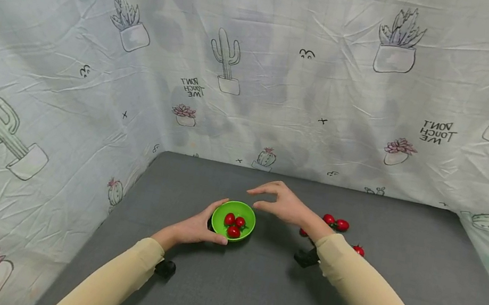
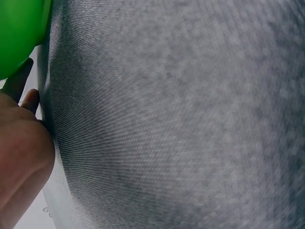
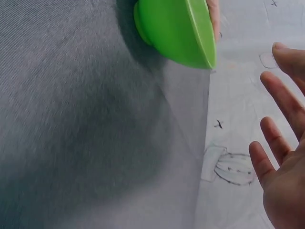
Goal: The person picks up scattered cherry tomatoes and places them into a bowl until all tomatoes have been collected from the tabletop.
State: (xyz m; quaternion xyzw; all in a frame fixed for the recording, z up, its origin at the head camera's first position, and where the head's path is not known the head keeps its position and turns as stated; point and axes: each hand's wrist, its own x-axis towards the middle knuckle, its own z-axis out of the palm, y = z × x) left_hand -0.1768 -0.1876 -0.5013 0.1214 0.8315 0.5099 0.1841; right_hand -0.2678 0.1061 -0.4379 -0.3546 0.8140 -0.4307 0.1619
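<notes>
A small green bowl (image 1: 246,208) stands on the dark grey table, with three red cherry tomatoes (image 1: 233,231) inside. My left hand (image 1: 194,228) holds the bowl from the left, thumb along its near side and fingers round the far side. In the left wrist view, fingers (image 2: 29,101) show beneath the green bowl (image 2: 19,33). To the right of the bowl and above the table, my right hand (image 1: 282,203) hovers with thumb and fingers apart and nothing between them. The right wrist view shows this hand (image 3: 290,176) with its fingers spread, apart from the bowl (image 3: 176,33).
More cherry tomatoes (image 1: 342,225) lie on the table (image 1: 220,299) to the right, some partly hidden behind my right forearm. Pale cloth (image 1: 247,137) printed with potted cacti hangs behind the table and along its sides. Black wrist devices (image 1: 306,258) sit at both cuffs.
</notes>
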